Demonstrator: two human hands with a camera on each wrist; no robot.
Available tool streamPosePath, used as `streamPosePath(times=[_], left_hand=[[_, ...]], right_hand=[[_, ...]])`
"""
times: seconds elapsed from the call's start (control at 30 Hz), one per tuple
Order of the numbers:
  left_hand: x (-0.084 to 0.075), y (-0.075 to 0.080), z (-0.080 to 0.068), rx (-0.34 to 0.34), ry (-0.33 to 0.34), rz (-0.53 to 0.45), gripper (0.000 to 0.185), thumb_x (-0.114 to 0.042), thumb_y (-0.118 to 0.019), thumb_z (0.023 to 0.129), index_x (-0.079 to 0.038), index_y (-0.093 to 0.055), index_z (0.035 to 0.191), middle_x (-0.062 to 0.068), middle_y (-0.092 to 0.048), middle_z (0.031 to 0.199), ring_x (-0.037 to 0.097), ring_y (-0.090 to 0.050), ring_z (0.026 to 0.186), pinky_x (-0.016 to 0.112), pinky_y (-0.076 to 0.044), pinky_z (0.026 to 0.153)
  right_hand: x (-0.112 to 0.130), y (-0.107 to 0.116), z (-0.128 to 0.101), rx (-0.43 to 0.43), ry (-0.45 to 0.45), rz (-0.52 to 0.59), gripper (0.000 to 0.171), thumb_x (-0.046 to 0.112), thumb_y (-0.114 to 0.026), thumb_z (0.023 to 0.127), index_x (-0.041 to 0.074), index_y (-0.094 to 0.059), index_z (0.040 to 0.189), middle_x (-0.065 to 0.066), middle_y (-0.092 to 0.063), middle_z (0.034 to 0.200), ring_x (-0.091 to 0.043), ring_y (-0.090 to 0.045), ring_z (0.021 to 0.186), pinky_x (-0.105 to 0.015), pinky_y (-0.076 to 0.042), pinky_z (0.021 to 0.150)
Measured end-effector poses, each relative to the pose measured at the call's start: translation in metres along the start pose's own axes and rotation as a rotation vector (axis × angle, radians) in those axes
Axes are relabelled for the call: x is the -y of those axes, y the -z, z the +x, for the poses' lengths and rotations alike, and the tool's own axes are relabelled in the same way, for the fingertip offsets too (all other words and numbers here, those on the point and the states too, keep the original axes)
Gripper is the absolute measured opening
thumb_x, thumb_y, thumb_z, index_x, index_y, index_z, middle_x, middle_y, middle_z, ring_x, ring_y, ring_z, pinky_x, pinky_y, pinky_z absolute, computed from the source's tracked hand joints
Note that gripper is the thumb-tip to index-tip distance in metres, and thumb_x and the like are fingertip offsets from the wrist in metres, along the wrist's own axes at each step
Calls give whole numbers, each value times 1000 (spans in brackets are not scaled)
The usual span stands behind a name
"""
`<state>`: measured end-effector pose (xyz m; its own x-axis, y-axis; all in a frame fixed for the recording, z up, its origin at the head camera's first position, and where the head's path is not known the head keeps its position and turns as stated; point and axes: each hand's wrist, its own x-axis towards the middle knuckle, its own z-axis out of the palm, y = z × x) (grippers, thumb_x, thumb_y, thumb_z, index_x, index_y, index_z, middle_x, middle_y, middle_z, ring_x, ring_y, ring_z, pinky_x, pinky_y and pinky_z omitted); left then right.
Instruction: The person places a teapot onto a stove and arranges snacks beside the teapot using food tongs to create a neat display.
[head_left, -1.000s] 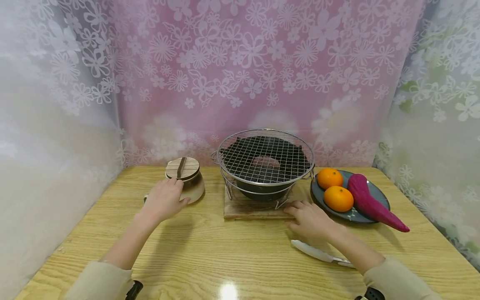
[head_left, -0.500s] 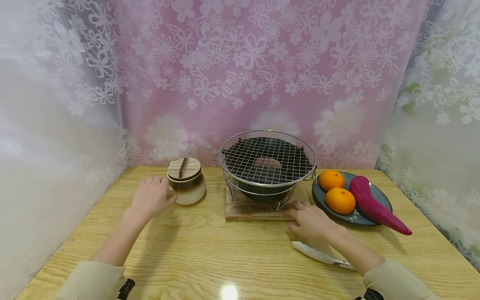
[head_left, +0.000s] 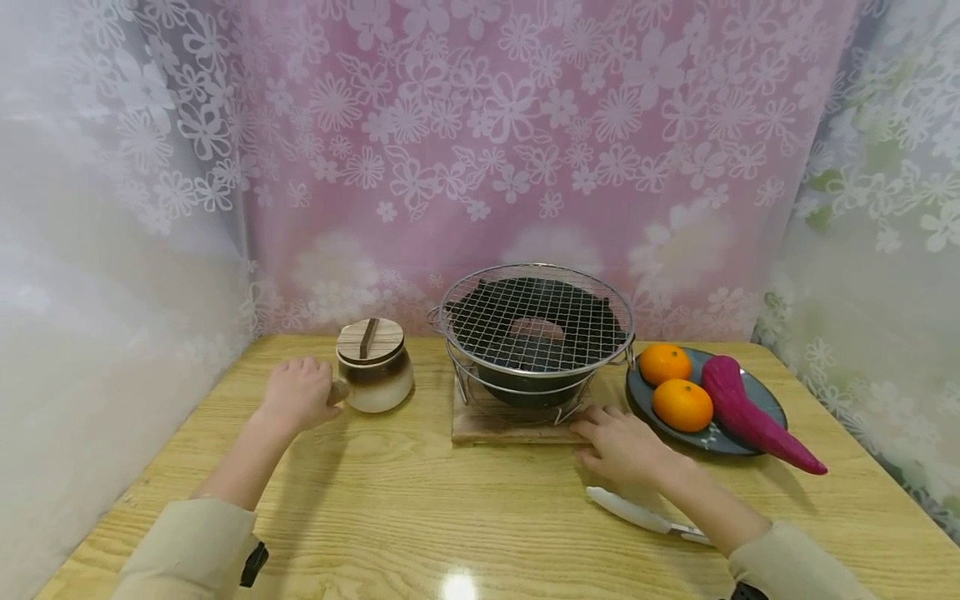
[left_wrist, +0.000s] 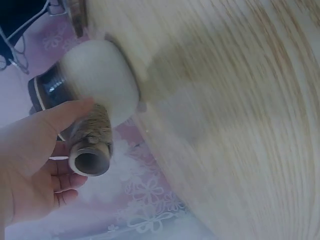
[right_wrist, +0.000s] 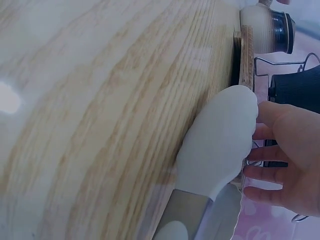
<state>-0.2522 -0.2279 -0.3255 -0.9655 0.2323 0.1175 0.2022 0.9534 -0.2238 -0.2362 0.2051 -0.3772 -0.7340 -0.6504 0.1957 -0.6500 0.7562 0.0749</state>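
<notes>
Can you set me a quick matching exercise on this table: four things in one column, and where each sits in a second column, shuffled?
Things:
1. pot
2. grill
3. oranges
4. knife

Places:
A. on the wooden board
B. on the table, under the right hand
C. at the left hand, which holds its handle
D. on the plate, beside the sweet potato

Pairs: 1-C, 2-A, 3-D, 4-B

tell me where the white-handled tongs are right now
In the head view the tongs lie on the table, right of centre, under the right hand and just in front of the grill's wooden board.
</notes>
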Motion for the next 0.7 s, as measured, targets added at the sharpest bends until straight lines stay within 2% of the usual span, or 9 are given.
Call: streamPosePath(times=[0.17,0.3,0.4,0.53,0.7], left_hand=[[0,-10,7,2,-20,61,49,-31,-77,72,5,-54,94,16,-51,82,38,-55,88,49,-43,82],[-2,-18,11,-38,-35,99,38,-23,-74,72,4,-54,90,15,-51,79,36,-55,84,48,-45,79],[-4,-23,15,-77,-28,137,34,-24,-72,76,3,-54,85,14,-50,75,35,-56,81,46,-46,76],[-8,-26,16,-96,-9,197,33,-28,-68,82,1,-52,78,12,-48,71,32,-56,76,43,-47,71],[-9,-29,15,-146,-12,215,34,-28,-65,85,-1,-49,73,11,-47,68,31,-56,70,41,-47,64]], right_hand=[[-1,0,-2,-5,-1,-23,32,25,-68,82,4,-65,106,-11,-59,106,-30,-54,88,-45,-47,74],[-2,0,-3,1,-1,-28,33,25,-68,82,3,-64,107,-11,-59,106,-31,-54,89,-45,-47,75],[-2,0,-3,1,-1,-32,33,25,-68,82,2,-64,107,-12,-59,106,-32,-54,89,-46,-47,75],[-3,0,-3,-1,-4,-29,33,25,-68,82,2,-64,106,-12,-59,105,-31,-53,88,-45,-47,75],[-1,1,-1,8,-11,-53,33,28,-68,83,6,-65,107,-9,-59,107,-29,-53,88,-41,-43,67]])
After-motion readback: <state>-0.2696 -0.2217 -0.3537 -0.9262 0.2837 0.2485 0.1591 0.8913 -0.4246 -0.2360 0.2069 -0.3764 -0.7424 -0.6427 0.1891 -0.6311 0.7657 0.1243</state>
